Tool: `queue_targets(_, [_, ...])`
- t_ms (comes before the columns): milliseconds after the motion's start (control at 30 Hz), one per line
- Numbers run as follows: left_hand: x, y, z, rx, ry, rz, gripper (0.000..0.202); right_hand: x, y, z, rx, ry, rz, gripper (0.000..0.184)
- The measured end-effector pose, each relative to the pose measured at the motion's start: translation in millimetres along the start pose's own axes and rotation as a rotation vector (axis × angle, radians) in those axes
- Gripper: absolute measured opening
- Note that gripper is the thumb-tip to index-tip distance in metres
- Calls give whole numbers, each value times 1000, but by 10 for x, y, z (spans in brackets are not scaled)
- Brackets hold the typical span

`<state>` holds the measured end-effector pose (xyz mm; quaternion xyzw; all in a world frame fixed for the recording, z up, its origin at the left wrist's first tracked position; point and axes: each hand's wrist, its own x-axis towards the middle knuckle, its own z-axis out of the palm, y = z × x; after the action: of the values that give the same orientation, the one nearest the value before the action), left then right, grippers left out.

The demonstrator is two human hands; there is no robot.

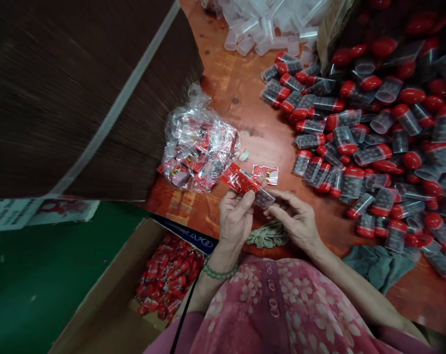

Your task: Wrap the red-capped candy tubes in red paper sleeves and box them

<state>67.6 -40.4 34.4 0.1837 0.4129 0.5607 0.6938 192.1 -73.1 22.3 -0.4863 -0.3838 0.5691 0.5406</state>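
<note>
My left hand [236, 216] pinches a small red printed packet [239, 178] together with a clear tube [264, 198] that has dark beads inside. At the tube's right end, the thumb and fingers of my right hand [298, 221] close on it from the side. Just beyond my fingers, a flat red-and-white printed packet [265, 174] lies on the table. Left of my hands sits a clear plastic bag [201, 147] full of similar red packets. My left palm and curled fingers partly hide the tube's other end.
Many red-capped clear tubes [346, 140] are heaped on the right of the wooden table [241, 108]. Empty clear tubes [263, 29] are piled at the back. A large brown carton [79, 88] stands left. Below, an open box [97, 300] holds red packed pieces [171, 275]. Cloths [269, 235] lie near me.
</note>
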Motion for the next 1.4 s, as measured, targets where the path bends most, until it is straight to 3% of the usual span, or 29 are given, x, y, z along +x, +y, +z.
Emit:
queue_targets(133, [22, 20, -24, 2, -73, -44, 36, 9, 1, 33, 34, 25, 54, 25])
queue_targets(400, [59, -139, 42, 109, -46, -76, 46, 102, -17, 84, 47, 103, 101, 29])
queue_targets(600, [43, -253, -9, 157, -76, -98, 45, 165, 0, 69, 65, 171, 98, 32])
queue_targets(800, [13, -294, -88, 208, -141, -90, 44, 173, 56, 31, 114, 152, 120, 32])
queue_targets(1033, [-51, -300, -116, 192, -126, -89, 44, 160, 38, 59, 116, 126, 151, 34])
queue_targets(1200, [-136, -223, -198, 190, -51, -81, 46, 144, 82, 179, 150, 58, 214, 40])
queue_targets(1267, [-219, -137, -280, 234, -2, -64, 42, 132, 83, 213, 115, -58, 225, 42])
queue_targets(1333, [-346, -18, -436, 332, 126, 14, 36, 138, 50, 195, -31, -209, 156, 38])
queue_targets(1400, [-522, 121, -701, 495, 373, 166, 34, 186, -5, 114, -299, -264, -26, 27])
